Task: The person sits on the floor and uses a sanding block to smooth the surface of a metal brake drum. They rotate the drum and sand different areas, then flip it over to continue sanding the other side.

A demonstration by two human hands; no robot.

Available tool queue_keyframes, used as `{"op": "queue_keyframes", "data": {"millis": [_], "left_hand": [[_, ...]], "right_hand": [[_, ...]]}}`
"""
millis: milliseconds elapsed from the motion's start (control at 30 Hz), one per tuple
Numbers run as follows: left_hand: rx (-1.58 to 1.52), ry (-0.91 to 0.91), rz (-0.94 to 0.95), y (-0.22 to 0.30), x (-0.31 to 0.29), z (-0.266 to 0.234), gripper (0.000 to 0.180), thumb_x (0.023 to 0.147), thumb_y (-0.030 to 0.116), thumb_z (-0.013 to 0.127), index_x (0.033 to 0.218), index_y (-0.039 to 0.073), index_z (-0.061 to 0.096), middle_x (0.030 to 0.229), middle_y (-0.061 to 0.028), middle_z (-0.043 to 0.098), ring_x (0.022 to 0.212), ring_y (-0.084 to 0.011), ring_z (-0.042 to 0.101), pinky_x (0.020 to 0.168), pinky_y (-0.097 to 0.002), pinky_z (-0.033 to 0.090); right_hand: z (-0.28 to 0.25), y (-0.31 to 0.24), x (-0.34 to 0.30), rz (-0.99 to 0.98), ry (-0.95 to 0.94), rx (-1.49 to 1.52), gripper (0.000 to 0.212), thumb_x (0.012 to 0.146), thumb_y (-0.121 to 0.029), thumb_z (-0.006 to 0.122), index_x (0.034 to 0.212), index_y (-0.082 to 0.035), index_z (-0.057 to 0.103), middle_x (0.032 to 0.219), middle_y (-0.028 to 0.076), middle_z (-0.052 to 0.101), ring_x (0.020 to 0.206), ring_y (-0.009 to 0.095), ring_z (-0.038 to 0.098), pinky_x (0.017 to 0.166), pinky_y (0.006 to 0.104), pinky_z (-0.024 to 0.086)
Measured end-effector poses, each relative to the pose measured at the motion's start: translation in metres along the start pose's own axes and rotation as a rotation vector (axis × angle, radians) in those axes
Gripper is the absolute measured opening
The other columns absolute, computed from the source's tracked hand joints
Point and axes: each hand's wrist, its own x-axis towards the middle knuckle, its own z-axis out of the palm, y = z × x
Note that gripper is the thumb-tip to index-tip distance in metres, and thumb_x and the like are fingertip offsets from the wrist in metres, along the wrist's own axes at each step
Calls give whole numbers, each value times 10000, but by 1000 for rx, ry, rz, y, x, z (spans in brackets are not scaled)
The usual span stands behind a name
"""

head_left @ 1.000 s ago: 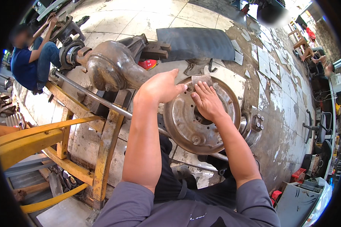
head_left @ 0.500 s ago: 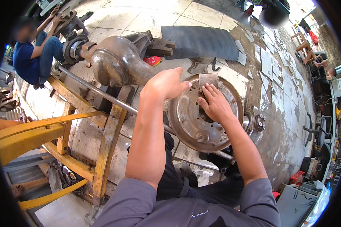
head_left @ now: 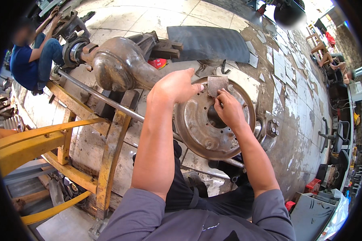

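Observation:
A round, brown-stained metal brake backing plate (head_left: 193, 134) with a large centre hole stands in front of me. My left hand (head_left: 177, 86) is at its far left rim, with the thumb on the plate face and the other fingers partly hidden at the edge. With bent fingers, my right hand (head_left: 228, 106) pinches the lower edge of a small greyish-brown piece of sandpaper (head_left: 217, 84). That piece lies against the upper part of the plate, above the centre hole.
A rusty axle housing (head_left: 116, 60) lies beyond my left arm, beside a long metal rod (head_left: 96, 94). A yellow metal frame (head_left: 112, 160) stands at the left. A dark sheet (head_left: 209, 43) lies on the tiled floor. Another person (head_left: 30, 60) sits at the far left.
My right hand has gone from lying flat with fingers extended to a bent-finger pinch at the sandpaper's lower edge. My left hand stays at the rim. The view has shifted slightly.

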Motion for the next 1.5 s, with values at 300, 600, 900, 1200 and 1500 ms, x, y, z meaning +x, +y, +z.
{"op": "queue_keyframes", "data": {"millis": [300, 600, 900, 1200, 1500], "left_hand": [[-15, 1, 27, -3, 3, 3, 767, 952, 397, 660, 1512, -47, 381, 1494, -251, 486, 1386, -321, 493, 1140, -365, 400], [-6, -2, 30, -4, 1, 0, 773, 950, 409, 652, 1511, -51, 383, 1512, -241, 466, 1410, -311, 464, 1158, -361, 381], [-42, 22, 2, -9, -1, 0, 751, 956, 386, 647, 1510, -49, 387, 1513, -244, 465, 1402, -317, 474, 1159, -356, 380], [7, 40, 4, -14, 6, 7, 761, 947, 399, 660, 1503, -50, 398, 1491, -248, 490, 1385, -321, 494, 1145, -367, 396], [7, 45, 18, -7, 2, 5, 762, 944, 410, 661, 1507, -35, 403, 1482, -245, 503, 1373, -324, 508, 1129, -375, 414]], "right_hand": [[11, -14, 6, 111, 133, -61, 173, 903, -171, 673, 914, -8, 619, 1011, 210, 690, 976, 410, 659, 836, 481, 527], [-12, -20, -2, 114, -11, -62, 198, 903, -160, 660, 860, -8, 541, 891, 201, 632, 863, 422, 633, 766, 501, 512], [-19, -35, 11, 31, -224, -66, 694, 998, -489, 535, 1439, 39, 447, 1491, 247, 455, 1414, 390, 403, 1163, 444, 343], [28, -15, 10, 66, -195, -169, 820, 1029, -628, 318, 1530, 19, 365, 1611, 213, 325, 1534, 330, 221, 1258, 444, 144], [20, -13, 14, 102, -233, -172, 783, 1041, -614, 296, 1541, -16, 372, 1628, 176, 314, 1538, 307, 217, 1259, 430, 144]]}}
